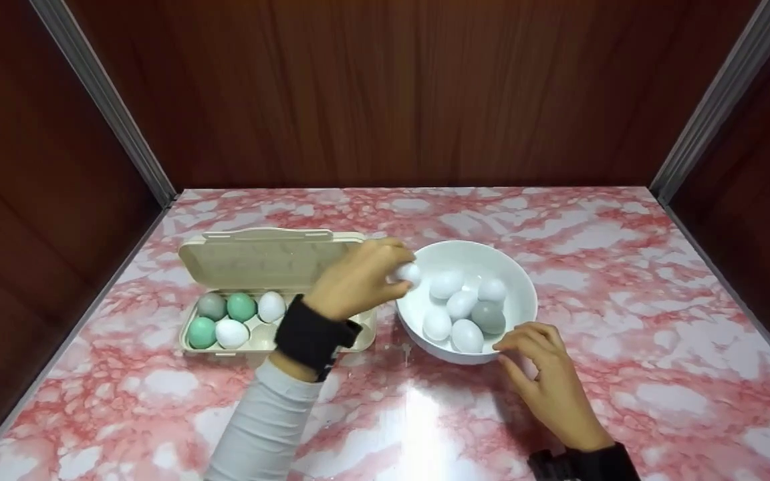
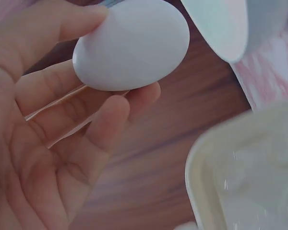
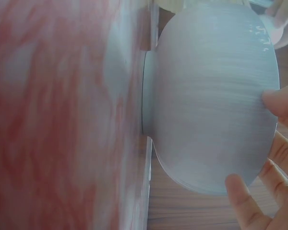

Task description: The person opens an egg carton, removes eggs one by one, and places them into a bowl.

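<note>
My left hand point(image 1: 361, 277) pinches a white egg point(image 2: 134, 45) between thumb and fingers, at the left rim of a white bowl point(image 1: 522, 277). In the bowl lie several white eggs point(image 1: 467, 336) and one grey egg point(image 1: 488, 317). At the bowl's near right rim, my right hand point(image 1: 545, 374) grips the edge, with fingertips over it and the thumb outside, as the right wrist view also shows. Partly hidden behind my left forearm, an open cream egg carton point(image 1: 261, 262) holds green eggs point(image 1: 241, 307), white eggs point(image 1: 271, 307) and a grey-green egg point(image 1: 212, 306) in its left cups.
Carton and bowl stand side by side on a red-and-white marbled tabletop point(image 1: 612, 254). Dark wood panels point(image 1: 418, 93) close off the back and both sides, with metal strips point(image 1: 107, 100) at the corners.
</note>
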`<action>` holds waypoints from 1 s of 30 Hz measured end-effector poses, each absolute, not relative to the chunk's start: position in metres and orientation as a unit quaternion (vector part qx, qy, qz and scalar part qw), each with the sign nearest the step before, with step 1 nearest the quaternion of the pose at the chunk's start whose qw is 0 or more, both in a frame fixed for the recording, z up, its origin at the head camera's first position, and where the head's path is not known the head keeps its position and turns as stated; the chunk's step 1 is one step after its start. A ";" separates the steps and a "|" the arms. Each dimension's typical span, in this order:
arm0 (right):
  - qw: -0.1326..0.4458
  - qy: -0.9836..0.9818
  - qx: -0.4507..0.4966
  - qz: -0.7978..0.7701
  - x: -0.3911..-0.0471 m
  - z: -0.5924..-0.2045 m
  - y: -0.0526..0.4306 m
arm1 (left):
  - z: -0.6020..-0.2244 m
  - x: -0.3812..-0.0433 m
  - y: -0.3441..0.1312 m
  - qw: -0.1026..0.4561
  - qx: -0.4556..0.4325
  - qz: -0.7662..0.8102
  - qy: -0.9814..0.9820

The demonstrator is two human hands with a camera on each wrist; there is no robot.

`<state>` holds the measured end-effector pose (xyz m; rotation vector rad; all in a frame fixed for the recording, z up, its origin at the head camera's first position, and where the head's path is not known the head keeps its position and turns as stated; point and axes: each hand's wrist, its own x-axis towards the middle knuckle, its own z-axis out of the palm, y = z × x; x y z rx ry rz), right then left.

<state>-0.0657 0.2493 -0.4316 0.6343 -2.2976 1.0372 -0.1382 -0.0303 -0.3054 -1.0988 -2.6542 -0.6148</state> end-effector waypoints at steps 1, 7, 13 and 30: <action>0.270 -0.851 0.239 0.383 -0.066 -0.432 0.249 | -0.306 -0.141 -0.026 0.094 -0.377 -0.207 -0.898; 0.273 -0.852 0.235 0.380 -0.066 -0.430 0.250 | -0.302 -0.160 0.004 0.020 -0.383 -0.186 -0.905; 0.267 -0.858 0.222 0.378 -0.067 -0.429 0.252 | -0.297 -0.182 0.031 -0.052 -0.392 -0.167 -0.903; 0.264 -0.856 0.235 0.378 -0.066 -0.431 0.249 | -0.324 -0.194 0.057 -0.114 -0.283 -0.066 -0.950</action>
